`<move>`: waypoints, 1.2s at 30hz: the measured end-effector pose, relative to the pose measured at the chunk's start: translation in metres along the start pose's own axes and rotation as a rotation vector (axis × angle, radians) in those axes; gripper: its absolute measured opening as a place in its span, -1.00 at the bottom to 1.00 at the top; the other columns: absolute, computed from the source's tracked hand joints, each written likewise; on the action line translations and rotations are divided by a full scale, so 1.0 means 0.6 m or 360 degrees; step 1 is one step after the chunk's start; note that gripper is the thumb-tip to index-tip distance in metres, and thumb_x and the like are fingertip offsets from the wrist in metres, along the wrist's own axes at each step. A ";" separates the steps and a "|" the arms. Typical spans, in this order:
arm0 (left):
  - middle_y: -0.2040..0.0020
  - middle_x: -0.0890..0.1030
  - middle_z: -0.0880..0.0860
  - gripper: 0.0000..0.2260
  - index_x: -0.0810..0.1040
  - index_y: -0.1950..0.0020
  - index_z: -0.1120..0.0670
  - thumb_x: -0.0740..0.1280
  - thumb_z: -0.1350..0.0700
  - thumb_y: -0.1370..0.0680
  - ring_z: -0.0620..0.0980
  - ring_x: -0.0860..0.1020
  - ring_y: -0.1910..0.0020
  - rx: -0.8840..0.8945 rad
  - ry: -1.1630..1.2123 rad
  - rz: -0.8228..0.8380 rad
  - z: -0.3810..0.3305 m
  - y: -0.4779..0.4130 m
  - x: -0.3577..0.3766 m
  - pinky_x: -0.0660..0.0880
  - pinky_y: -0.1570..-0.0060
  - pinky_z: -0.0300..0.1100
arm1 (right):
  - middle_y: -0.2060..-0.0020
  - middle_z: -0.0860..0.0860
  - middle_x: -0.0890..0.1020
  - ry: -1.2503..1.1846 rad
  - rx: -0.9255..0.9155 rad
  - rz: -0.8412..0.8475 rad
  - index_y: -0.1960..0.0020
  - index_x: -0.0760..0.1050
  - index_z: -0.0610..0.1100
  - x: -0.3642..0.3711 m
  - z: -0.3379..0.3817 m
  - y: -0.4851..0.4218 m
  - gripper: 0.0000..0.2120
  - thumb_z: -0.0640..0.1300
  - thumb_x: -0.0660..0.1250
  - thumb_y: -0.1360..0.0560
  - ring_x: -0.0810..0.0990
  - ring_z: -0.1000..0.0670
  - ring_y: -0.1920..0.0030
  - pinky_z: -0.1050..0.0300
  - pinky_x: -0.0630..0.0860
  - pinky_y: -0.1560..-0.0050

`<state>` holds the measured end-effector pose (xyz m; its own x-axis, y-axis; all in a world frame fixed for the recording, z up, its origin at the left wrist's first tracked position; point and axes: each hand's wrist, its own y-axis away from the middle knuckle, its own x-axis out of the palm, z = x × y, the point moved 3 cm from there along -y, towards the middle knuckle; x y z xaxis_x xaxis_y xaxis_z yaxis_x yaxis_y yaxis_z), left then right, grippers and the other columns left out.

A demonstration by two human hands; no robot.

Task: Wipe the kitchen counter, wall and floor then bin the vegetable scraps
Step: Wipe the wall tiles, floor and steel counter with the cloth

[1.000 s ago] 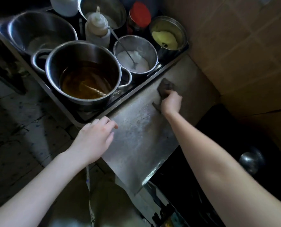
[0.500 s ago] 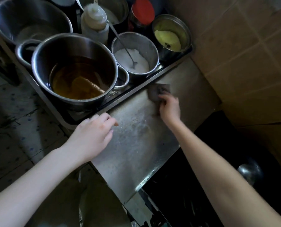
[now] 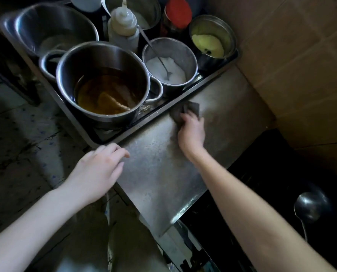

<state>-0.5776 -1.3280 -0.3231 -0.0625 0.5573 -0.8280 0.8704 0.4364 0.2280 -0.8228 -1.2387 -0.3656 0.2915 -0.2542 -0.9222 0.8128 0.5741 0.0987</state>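
1. The right hand [image 3: 192,132] has its grip closed on a dark cloth [image 3: 191,107]. The fingers are curled over the bunched fabric and press it onto the steel surface [image 3: 163,177] at its far edge.
2. The cloth touches the rim of the tray [image 3: 214,74] that borders that edge, just below the bowl of white powder [image 3: 180,50].
3. Compared with a second ago, the cloth has slid left along the far edge, away from the corner by the wall [image 3: 291,65] and toward the large pot [image 3: 104,55]. This suggests the strip along the tray is being wiped in one pass.
4. The left hand [image 3: 97,169] holds nothing. Its fingers are relaxed and the fingertips rest at the surface's left edge, where they were before, apparently as a brace.
5. The task looks to be in its first stage, since only the surface is being wiped. The wall and the floor [image 3: 16,144] are not yet touched, and no vegetable scraps are in view.
6. A ladle [image 3: 309,207] lies in the dark area off the surface's right edge.
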 end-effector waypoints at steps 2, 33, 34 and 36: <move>-0.15 0.50 -0.10 -0.76 0.47 -0.24 -0.06 0.21 0.05 -0.57 -0.10 0.49 -0.12 -0.0048 -0.0032 -0.0003 0.013 0.012 -0.005 0.49 -0.07 -0.13 | -0.38 0.02 0.43 -0.0008 -0.0101 0.0079 -0.21 0.54 -0.02 0.025 0.034 0.067 -0.59 -0.31 0.17 -0.44 0.34 -0.15 -0.29 -0.05 0.46 -0.12; -0.15 0.52 -0.05 -0.79 0.51 -0.20 -0.03 0.23 0.08 -0.58 0.00 0.50 -0.09 0.0096 -0.0097 -0.0025 0.039 0.098 -0.081 0.47 0.00 -0.06 | -0.45 0.05 0.26 -0.0309 0.0499 0.0131 -0.36 0.38 0.06 0.091 0.121 0.338 -0.46 -0.34 0.27 -0.45 0.32 -0.07 -0.29 0.03 0.43 -0.17; -0.15 0.52 -0.05 -0.79 0.51 -0.19 -0.02 0.23 0.08 -0.58 0.01 0.51 -0.08 0.0109 -0.0099 -0.0021 0.039 0.095 -0.083 0.47 0.00 -0.06 | -0.46 0.06 0.27 -0.0243 0.0371 0.0159 -0.36 0.38 0.04 0.099 0.135 0.348 -0.45 -0.36 0.26 -0.44 0.29 -0.08 -0.30 0.02 0.46 -0.12; -0.15 0.52 -0.05 -0.79 0.52 -0.19 -0.02 0.23 0.08 -0.57 0.02 0.51 -0.08 0.0139 -0.0103 -0.0013 0.039 0.092 -0.085 0.48 0.00 -0.06 | -0.46 0.07 0.26 -0.0170 0.0214 0.0215 -0.36 0.38 0.02 0.105 0.143 0.361 -0.43 -0.40 0.25 -0.43 0.27 -0.09 -0.31 0.01 0.50 -0.03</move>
<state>-0.5152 -1.3488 -0.2805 -0.0406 0.5056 -0.8618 0.9094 0.3759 0.1777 -0.5852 -1.1974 -0.3703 0.4484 -0.2674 -0.8529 0.8206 0.5013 0.2743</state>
